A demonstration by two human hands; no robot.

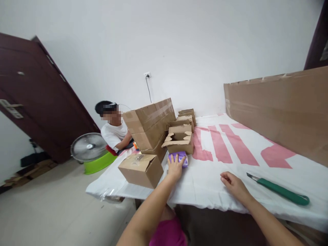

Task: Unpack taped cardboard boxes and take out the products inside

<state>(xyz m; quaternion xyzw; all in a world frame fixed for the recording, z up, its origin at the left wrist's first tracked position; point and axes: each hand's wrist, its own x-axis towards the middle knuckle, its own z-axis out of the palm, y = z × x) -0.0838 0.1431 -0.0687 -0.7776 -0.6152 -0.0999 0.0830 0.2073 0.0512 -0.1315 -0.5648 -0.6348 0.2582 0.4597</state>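
Note:
My left hand [175, 168] reaches over a purple plastic-wrapped packet [182, 156], its spread fingers gripping it from above on the table. Just behind the packet stands an open cardboard box [185, 147] with its flaps up. A small carton [140, 172] sits left of my left hand, its top taped. My right hand [232, 184] rests on the tablecloth with its fingers curled together and nothing visible in them. To its right lies a green-handled utility knife [282, 191], blade exposed and pointing toward that hand.
Stacked taped cartons [151, 126] stand at the table's left side. More open boxes [186, 116] line up toward the wall. A tall cardboard panel [279, 109] borders the right. Beyond the stack sits another person [115, 133], near a fan [89, 147] with a green base.

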